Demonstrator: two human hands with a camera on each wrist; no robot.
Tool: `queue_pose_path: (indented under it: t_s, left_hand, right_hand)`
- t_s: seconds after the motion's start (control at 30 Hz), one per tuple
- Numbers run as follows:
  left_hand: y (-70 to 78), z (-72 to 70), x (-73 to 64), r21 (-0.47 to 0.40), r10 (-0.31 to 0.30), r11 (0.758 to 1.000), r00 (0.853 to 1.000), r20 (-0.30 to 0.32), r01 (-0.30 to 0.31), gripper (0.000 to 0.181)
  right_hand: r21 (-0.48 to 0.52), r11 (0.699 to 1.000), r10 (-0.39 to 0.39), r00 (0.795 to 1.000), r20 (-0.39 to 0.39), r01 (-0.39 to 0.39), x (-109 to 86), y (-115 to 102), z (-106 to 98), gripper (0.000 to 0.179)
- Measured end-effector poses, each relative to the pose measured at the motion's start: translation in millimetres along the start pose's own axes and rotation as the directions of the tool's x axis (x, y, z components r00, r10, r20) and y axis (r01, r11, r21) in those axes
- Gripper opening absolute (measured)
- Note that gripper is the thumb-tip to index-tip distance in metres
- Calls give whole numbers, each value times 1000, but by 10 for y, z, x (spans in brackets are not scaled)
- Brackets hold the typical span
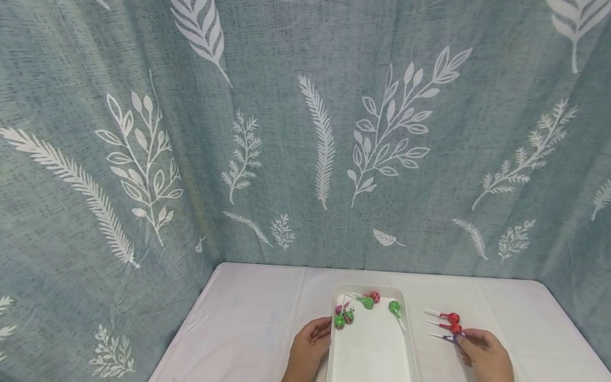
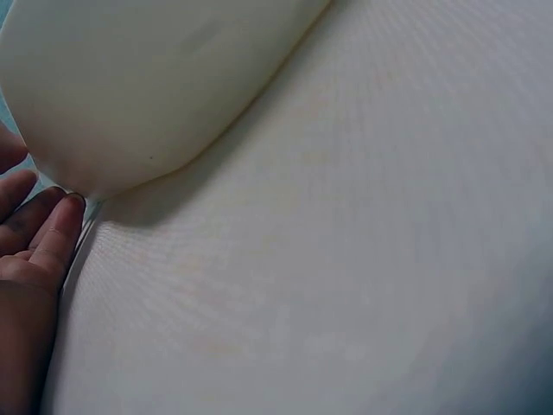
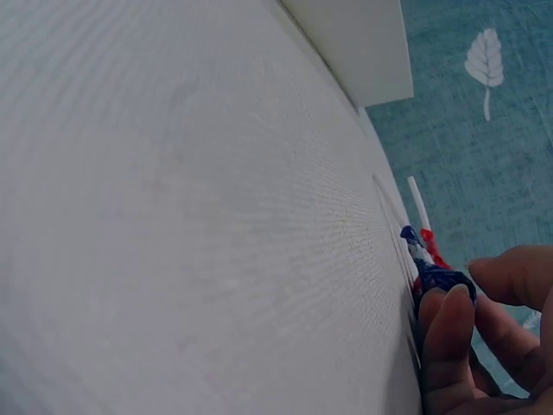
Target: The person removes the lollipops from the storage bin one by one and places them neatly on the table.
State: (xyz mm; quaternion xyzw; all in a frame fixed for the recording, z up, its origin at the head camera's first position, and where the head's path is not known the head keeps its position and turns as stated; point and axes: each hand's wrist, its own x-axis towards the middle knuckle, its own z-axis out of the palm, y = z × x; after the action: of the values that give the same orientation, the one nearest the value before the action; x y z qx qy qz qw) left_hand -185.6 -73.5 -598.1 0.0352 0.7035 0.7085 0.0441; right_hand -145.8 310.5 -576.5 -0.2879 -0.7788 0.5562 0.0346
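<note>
My left hand [image 1: 310, 345] is at the left side of a white tray [image 1: 372, 353], its fingertips touching the outer wall. In the left wrist view, those fingers [image 2: 65, 225] lie along the tray's lower corner [image 2: 104, 164]. To the right of the tray, my right hand [image 1: 484, 353] pinches the wrapped head of a blue lollipop [image 1: 448, 338], whose white stick points left. The right wrist view shows thumb and fingers round the blue wrapper [image 3: 441, 278]. Just beyond it lie two red lollipops [image 1: 452, 318], sticks also pointing left.
Inside the tray's far end are several lollipops: green ones [image 1: 339, 321] at the left, a red one [image 1: 375, 297] at the back, and a green one [image 1: 394, 306] at the right. A white cloth covers the table [image 1: 258, 313]. Leaf-patterned curtains [image 1: 286, 159] stand behind and beside it.
</note>
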Motion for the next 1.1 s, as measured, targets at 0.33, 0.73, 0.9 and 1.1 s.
queue_pose_path:
  t_s: [0.33,0.73,0.9,1.1]
  left_hand:
    - [0,15,2,17,-17,1000,1000,-24,18,42]
    - [19,21,-3,5,-8,1000,1000,-21,8,41]
    - [25,19,-2,4,-1,1000,1000,-17,1,41]
    - [9,22,12,7,-3,1000,1000,-22,3,41]
  right_hand:
    - [-17,1000,22,1000,-1,-22,3,11,-18,46]
    - [-22,999,30,1000,-5,-30,-74,-44,-50,45]
    - [-33,999,33,999,-10,-33,-49,-32,-62,44]
    - [-26,999,32,999,-12,-32,-80,-95,-91,47]
